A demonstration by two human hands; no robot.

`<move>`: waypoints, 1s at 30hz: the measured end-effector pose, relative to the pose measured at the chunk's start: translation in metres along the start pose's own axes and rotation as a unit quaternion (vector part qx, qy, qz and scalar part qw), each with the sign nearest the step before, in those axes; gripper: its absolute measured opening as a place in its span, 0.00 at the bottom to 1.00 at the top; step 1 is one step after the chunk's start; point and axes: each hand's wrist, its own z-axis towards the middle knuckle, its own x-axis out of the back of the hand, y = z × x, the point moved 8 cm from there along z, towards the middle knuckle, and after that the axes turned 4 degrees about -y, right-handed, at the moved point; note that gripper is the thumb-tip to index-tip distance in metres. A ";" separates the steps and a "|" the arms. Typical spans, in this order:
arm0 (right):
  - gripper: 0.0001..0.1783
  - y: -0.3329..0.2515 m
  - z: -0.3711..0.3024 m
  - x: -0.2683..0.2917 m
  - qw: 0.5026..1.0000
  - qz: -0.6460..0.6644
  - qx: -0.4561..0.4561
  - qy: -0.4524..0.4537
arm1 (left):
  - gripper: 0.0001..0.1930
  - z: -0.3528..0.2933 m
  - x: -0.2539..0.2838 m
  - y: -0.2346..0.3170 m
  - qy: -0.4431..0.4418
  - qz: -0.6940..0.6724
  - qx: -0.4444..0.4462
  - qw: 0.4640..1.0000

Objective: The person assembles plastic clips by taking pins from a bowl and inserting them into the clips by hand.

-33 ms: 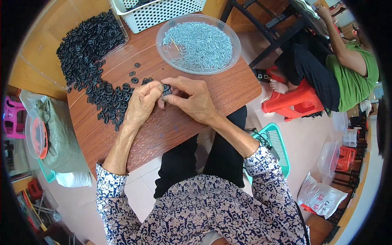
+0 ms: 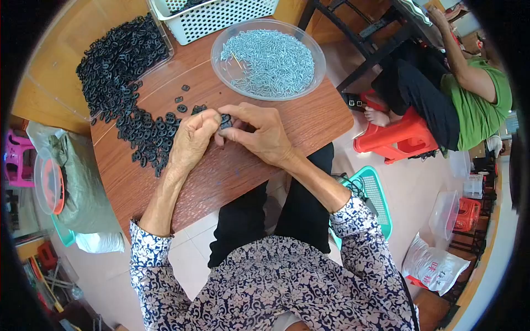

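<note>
Over the brown wooden table my two hands meet. A small black plastic piece, oval-looking, shows between the thumb and fingers of my right hand. My left hand is closed against it, its thumb and curled fingers pressed together; what they grip is hidden. Beside the left hand spreads a heap of small black oval pieces with holes, with a few lying singly near the fingers. Behind my right hand stands a round clear tub full of small silvery-blue pins; a thin yellowish stick lies in it.
A white perforated basket stands at the table's far edge. To the right, a person in a green top sits on a red stool. A green basket rests on the floor, right of my knees. Left of the table is a greenish sack.
</note>
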 end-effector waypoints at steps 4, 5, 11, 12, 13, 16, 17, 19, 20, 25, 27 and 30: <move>0.22 -0.008 0.002 0.003 0.995 -0.067 0.072 -0.007 | 0.15 -0.001 0.000 0.008 0.017 0.027 -0.003 0.999; 0.22 -0.010 0.002 0.002 0.993 -0.081 0.084 -0.013 | 0.15 -0.001 0.000 0.007 0.009 0.028 -0.001 1.000; 0.21 -0.009 0.001 0.002 0.989 -0.093 0.111 -0.009 | 0.16 0.002 -0.004 0.002 -0.019 0.047 -0.022 0.998; 0.21 -0.009 0.001 0.002 0.989 -0.095 0.110 -0.008 | 0.16 0.002 -0.005 0.002 -0.014 0.049 -0.029 0.998; 0.20 -0.009 0.001 0.001 0.990 -0.095 0.100 -0.003 | 0.16 0.001 -0.006 0.001 -0.013 0.050 -0.029 0.998; 0.20 -0.011 0.001 0.000 0.992 -0.095 0.088 0.014 | 0.16 -0.002 -0.007 0.002 0.014 0.034 -0.040 0.999; 0.20 -0.012 0.001 0.001 0.992 -0.093 0.087 0.024 | 0.16 -0.002 -0.007 0.001 0.022 0.041 -0.032 0.998; 0.19 -0.011 0.002 0.000 0.991 -0.100 0.086 0.028 | 0.16 -0.001 -0.007 -0.002 0.029 0.046 -0.023 0.998; 0.19 -0.010 0.001 0.000 0.990 -0.105 0.086 0.032 | 0.16 0.000 -0.007 -0.003 0.029 0.040 -0.024 0.999; 0.17 -0.012 0.002 -0.002 0.988 -0.112 0.102 0.030 | 0.17 0.000 -0.008 -0.002 0.024 0.026 -0.053 0.998; 0.17 -0.012 0.002 -0.002 0.987 -0.121 0.103 0.024 | 0.17 -0.001 -0.007 0.000 0.017 0.048 -0.042 0.998; 0.15 -0.011 0.002 -0.003 0.988 -0.116 0.101 0.021 | 0.18 0.000 -0.007 0.001 0.008 0.062 -0.051 0.997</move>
